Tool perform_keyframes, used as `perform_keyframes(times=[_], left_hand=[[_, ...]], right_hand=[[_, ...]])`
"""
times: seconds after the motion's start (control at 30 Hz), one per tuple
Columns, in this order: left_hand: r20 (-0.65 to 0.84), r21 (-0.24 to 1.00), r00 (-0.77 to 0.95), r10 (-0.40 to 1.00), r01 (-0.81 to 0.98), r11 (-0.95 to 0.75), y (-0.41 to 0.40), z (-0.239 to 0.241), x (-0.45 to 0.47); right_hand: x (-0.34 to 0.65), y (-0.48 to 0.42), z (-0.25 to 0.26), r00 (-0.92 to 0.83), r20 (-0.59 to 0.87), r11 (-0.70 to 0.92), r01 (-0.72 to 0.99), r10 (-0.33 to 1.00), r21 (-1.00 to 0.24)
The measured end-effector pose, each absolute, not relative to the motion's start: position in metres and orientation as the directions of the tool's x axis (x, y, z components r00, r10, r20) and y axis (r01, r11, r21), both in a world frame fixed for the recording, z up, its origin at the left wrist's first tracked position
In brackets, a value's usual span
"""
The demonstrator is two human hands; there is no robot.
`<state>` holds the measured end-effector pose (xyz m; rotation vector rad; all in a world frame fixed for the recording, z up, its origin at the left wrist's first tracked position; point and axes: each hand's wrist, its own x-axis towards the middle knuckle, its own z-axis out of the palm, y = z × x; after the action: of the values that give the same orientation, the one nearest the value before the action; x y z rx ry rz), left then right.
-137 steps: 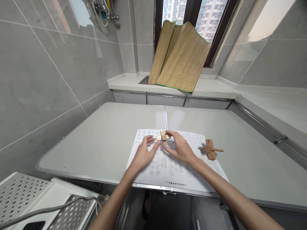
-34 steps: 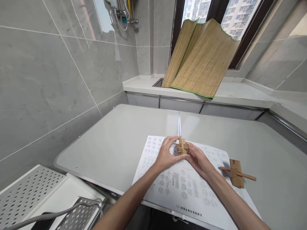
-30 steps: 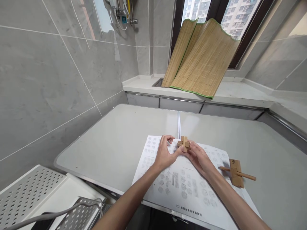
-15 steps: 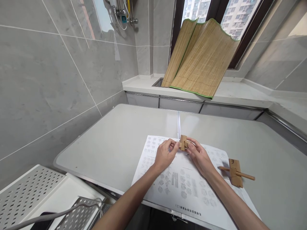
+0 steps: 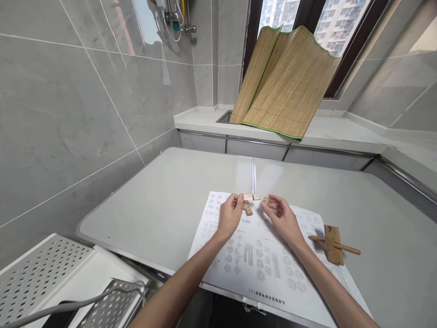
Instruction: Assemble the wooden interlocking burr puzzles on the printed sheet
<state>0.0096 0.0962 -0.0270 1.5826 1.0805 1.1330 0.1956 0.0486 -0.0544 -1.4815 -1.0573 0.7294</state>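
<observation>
My left hand (image 5: 231, 213) pinches notched wooden puzzle pieces (image 5: 248, 208) above the far part of a printed sheet (image 5: 239, 255). One light piece sticks out to the right, and another points down toward me. Just to the right, my right hand (image 5: 280, 216) has a small wooden puzzle piece (image 5: 266, 200) between thumb and fingers. A narrow gap separates it from the pieces in my left hand. Farther right, a flat wooden piece with a stick through it (image 5: 333, 245) lies partly on the sheet's right edge. The sheet shows rows of small puzzle diagrams and text.
The sheet rests on a pale folding table (image 5: 153, 200) with a seam down its middle. At lower left stands a white perforated rack (image 5: 44, 269) with a grey cable (image 5: 92, 300). A bamboo mat (image 5: 287, 86) leans on the window ledge behind.
The wooden assembly between my hands has come apart. My right hand has drawn one piece away to the right, while my left hand keeps the others, now turned.
</observation>
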Motion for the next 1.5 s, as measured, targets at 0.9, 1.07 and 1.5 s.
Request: perform_keyframes(times=[0.9,1.07,1.5], left_hand=[[0.538,0.300,0.270,0.798,0.824,-0.481,0.111,-0.037,-0.014],[0.504,0.356,0.312,0.806,0.775,-0.522,0.106,-0.033,-0.013],[0.431,0.511,0.493,0.756,0.557,-0.654,0.109,-0.046,-0.002]], right_hand=[[0.199,0.049,-0.068,0.053,0.322,0.212,0.651,0.945,-0.729],[0.200,0.051,-0.068,0.048,0.342,0.233,0.641,0.938,-0.731],[0.200,0.053,-0.066,0.085,0.398,0.285,0.563,0.914,-0.775]])
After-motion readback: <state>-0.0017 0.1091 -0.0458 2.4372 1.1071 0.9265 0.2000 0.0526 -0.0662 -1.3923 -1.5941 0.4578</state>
